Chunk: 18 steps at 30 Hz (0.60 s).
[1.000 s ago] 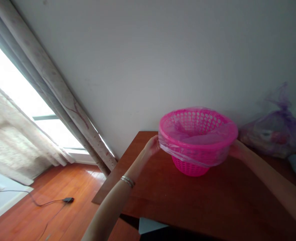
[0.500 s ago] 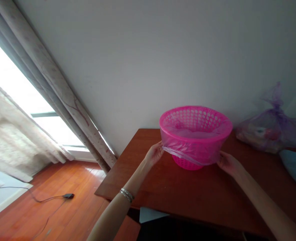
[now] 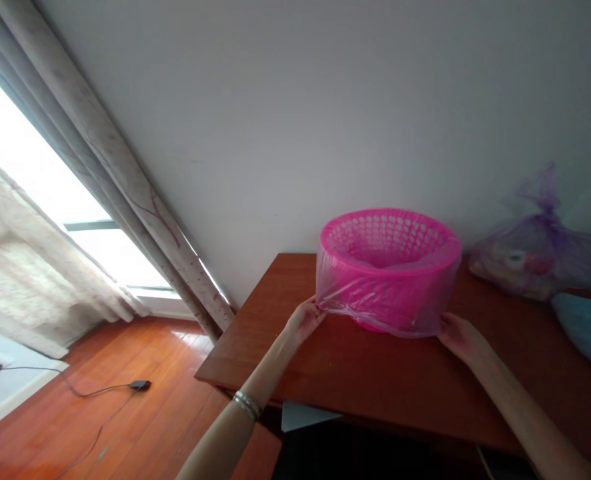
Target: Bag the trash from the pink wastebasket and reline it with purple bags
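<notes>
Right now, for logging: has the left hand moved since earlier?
Yes, the left hand is lower in view, farther from the brown wooden desk's far left corner.

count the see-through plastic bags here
2: a liner bag over the rim of the pink plastic basket; a knotted purple bag to its right, near the wall. Others could be hidden.

Single head view: looks from wearer's head, forward and down past both hands, left (image 3: 305, 321) and right (image 3: 461, 339), onto counter (image 3: 385, 393) beneath them.
</notes>
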Available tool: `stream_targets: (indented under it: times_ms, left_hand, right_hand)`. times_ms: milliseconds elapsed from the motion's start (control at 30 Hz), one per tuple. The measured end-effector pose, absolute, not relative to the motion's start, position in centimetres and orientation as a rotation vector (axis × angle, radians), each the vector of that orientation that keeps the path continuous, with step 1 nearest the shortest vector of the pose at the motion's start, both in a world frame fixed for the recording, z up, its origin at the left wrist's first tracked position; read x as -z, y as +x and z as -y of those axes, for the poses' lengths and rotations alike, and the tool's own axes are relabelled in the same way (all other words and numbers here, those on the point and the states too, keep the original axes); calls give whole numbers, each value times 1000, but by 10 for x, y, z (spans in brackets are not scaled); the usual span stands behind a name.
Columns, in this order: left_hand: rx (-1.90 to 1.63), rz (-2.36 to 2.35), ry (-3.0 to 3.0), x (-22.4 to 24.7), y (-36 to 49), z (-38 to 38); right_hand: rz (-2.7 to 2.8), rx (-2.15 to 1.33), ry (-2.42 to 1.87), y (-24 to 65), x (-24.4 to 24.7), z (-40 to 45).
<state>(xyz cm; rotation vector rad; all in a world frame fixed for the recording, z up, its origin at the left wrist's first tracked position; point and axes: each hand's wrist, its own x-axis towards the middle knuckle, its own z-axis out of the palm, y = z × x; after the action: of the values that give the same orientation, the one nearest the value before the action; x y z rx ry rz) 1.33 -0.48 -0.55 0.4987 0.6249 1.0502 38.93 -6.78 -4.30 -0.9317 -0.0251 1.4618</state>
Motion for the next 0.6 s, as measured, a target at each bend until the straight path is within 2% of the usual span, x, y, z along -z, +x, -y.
stream_targets:
  times_ms: [167, 367, 600]
  left_hand:
    - [-1122, -603, 280, 4, 23, 21]
    - [-1070, -554, 360, 8, 29, 44]
    - [-1059, -608, 379, 11, 3, 33]
  right_hand:
    - [38, -1390, -869, 382, 31, 67]
    - [60, -1385, -809, 388, 22, 75]
    - [78, -1396, -817, 416, 29, 73]
